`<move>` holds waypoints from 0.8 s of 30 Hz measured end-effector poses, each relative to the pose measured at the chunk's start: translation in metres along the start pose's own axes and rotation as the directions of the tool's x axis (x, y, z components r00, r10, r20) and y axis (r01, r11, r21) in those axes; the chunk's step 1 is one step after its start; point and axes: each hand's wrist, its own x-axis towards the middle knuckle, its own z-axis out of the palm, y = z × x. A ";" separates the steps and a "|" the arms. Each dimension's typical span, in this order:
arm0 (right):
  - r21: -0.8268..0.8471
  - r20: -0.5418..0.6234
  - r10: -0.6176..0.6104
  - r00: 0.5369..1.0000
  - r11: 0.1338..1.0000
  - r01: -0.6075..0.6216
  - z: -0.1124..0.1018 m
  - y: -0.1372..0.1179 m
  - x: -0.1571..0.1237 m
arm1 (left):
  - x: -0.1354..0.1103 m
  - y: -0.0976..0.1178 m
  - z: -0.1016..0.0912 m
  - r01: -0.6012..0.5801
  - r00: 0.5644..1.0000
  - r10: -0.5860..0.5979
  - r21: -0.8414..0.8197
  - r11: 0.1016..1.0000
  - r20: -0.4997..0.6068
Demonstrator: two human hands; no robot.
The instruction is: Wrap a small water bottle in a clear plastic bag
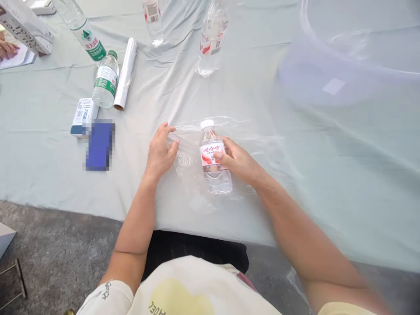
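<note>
A small clear water bottle (210, 177) with a white cap and a red-and-white label lies in the middle of the table. My right hand (238, 159) is wrapped around its right side, thumb across the label. Under and around the bottle spreads a thin sheet of clear plastic film (187, 164), wrinkled and partly folded. Just left of the bottle, my left hand (161, 151) has its fingers and thumb curled around a fold of that film. The film's outer edges are hard to make out against the tablecloth.
Two red-labelled bottles (210, 41) stand farther back. At left are green-labelled bottles (105, 83), a roll of film (126, 72), a small box (84, 114) and a blurred blue object (99, 146). A large translucent tub (305, 83) stands at right. Another person's hand (8, 49) rests on papers.
</note>
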 end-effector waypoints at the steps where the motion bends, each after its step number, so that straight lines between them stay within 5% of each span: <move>1: -0.029 -0.019 -0.008 1.000 1.000 0.007 0.002 0.000 0.001 | 0.002 -0.002 0.000 0.022 0.997 -0.020 0.025 0.999 -0.078; 4: -0.146 -0.065 -0.026 0.998 0.989 0.017 0.007 0.000 0.002 | 0.003 -0.005 0.001 0.046 0.976 -0.030 0.070 0.996 -0.215; 12: -0.430 -0.118 -0.029 0.993 0.903 -0.025 0.026 -0.011 -0.009 | 0.004 0.000 0.006 0.282 0.949 -0.208 0.337 0.898 -0.238; 24: -0.549 -0.020 -0.126 0.992 0.830 0.095 0.034 -0.008 -0.016 | 0.022 0.004 0.010 0.206 0.975 -0.152 0.407 0.890 -0.161</move>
